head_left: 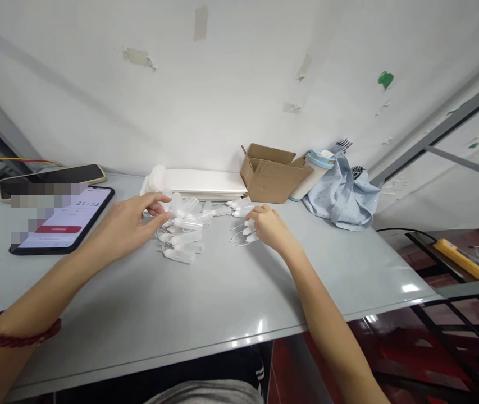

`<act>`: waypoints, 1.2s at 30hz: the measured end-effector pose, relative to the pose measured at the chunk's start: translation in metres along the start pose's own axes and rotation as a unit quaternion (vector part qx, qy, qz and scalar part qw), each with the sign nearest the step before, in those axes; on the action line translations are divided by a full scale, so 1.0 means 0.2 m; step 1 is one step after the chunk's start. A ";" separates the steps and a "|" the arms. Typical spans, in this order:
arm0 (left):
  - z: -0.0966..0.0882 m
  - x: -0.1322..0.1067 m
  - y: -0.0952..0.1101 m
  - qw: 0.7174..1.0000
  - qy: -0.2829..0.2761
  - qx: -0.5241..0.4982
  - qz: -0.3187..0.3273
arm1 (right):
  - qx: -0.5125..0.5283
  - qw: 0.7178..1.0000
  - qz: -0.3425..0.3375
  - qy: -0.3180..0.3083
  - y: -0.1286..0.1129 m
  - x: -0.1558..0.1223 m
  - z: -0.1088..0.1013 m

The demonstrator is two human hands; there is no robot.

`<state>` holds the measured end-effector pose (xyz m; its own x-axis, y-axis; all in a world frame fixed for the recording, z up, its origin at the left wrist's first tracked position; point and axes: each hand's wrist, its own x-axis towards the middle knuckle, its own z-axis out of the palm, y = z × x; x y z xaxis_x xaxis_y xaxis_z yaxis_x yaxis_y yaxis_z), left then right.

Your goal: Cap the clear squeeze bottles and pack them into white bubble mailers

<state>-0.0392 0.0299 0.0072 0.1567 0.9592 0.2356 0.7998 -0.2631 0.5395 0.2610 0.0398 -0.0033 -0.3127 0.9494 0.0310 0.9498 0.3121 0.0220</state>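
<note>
A pile of several small translucent plastic bottles (185, 227) lies on the grey table (188, 303). My left hand (132, 221) reaches into the pile's left side, thumb and fingers pinched on one small bottle. My right hand (267, 224) rests on a smaller heap of white caps (243, 231) to the right, fingers curled over some of them. A red bead bracelet sits on my left wrist.
Two phones (64, 219) lie at the left, one lit. A flat white stack (199, 182) leans by the wall, with an open cardboard box (270, 174), a cup (315, 171) and a light blue cloth bag (342, 193) to its right. A black metal rack (454, 269) stands beyond the table's right edge.
</note>
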 end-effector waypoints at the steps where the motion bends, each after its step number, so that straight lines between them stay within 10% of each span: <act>1: 0.00 0.00 0.01 1.000 0.002 -0.003 0.004 | 0.002 1.000 -0.003 0.005 0.01 0.00 0.01; 27: 0.16 -0.09 0.09 0.986 0.048 -0.052 0.153 | 0.108 0.987 -0.083 0.081 -0.05 0.04 0.09; 36: 0.24 -0.13 0.08 0.965 0.039 -0.003 0.258 | 0.241 0.919 -0.248 0.187 -0.24 -0.06 0.09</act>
<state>-0.0019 0.0061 -0.0293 0.4899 0.6890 0.5341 0.6230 -0.7053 0.3384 0.2198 0.0148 -0.0231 -0.6055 0.6348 0.4800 0.5548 0.7691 -0.3173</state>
